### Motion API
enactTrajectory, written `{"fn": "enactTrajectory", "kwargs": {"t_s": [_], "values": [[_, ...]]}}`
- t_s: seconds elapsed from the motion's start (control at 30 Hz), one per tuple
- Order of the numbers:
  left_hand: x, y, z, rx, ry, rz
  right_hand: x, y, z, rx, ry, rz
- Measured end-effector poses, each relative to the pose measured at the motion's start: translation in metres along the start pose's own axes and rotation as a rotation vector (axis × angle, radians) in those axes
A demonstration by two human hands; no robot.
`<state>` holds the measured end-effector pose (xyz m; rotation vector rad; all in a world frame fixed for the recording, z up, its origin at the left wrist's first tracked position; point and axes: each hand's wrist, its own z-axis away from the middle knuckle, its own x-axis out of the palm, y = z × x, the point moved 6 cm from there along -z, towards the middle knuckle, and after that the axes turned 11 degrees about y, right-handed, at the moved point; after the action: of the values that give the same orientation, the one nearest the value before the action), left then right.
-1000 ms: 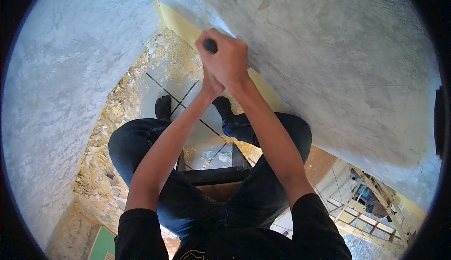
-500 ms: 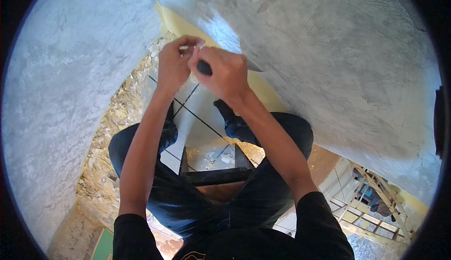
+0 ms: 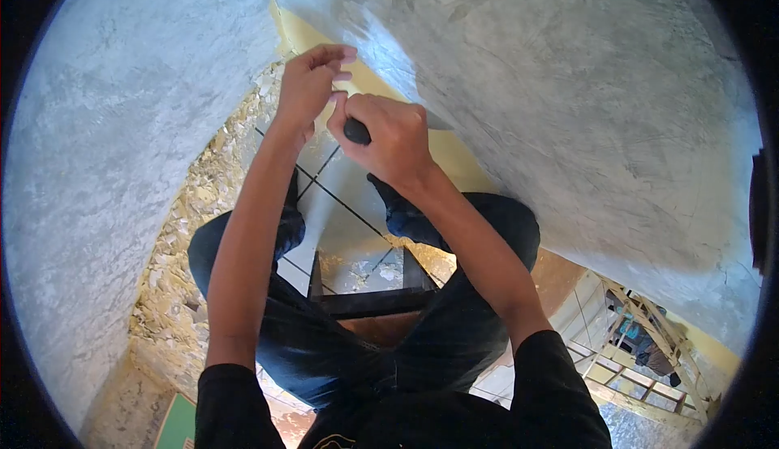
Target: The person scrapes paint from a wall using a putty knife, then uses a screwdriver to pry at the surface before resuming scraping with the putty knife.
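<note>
The right hand (image 3: 389,141) is clenched around the dark handle of a scraper (image 3: 355,131) whose blade lies against the grey wall (image 3: 568,84) just beyond its knuckles, while the left hand (image 3: 312,84), fingers loosely curled and holding nothing, touches the right thumb

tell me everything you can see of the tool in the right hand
The tool shows mostly as a dark, rounded handle end poking out of the closed right hand. A thin, flat grey blade tip sticks out on the far side of the fist, lying close against the grey plastered wall; whether it touches is unclear. The rest is hidden in the fist. The left hand is right beside the handle, fingers bent.
</note>
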<state>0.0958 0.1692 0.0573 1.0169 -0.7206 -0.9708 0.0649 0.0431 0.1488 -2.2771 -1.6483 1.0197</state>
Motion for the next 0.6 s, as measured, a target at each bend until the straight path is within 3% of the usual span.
{"fn": "enactTrajectory", "kwargs": {"t_s": [0.13, 0.2, 0.23, 0.27, 0.4, 0.53, 0.6], "values": [[0.000, 0.002, 0.000, 0.022, 0.026, -0.054, 0.016, 0.030, 0.017, 0.049, -0.023, 0.064], [0.004, -0.016, -0.011, 0.030, -0.093, -0.038, 0.011, 0.015, 0.017, 0.065, -0.029, 0.033], [0.012, -0.005, 0.005, -0.103, -0.082, -0.048, 0.002, -0.005, 0.007, 0.020, -0.017, -0.006], [0.013, -0.012, 0.003, -0.112, -0.079, -0.043, -0.006, -0.015, 0.004, -0.022, -0.010, -0.045], [0.028, -0.015, 0.002, -0.140, -0.353, 0.139, 0.018, 0.027, 0.019, 0.070, -0.091, 0.087], [0.012, 0.003, 0.002, -0.186, -0.166, 0.101, 0.003, -0.006, 0.005, 0.001, 0.022, -0.050], [0.003, 0.012, -0.001, -0.133, -0.072, 0.079, 0.016, 0.020, 0.022, 0.040, -0.057, 0.058]]}}
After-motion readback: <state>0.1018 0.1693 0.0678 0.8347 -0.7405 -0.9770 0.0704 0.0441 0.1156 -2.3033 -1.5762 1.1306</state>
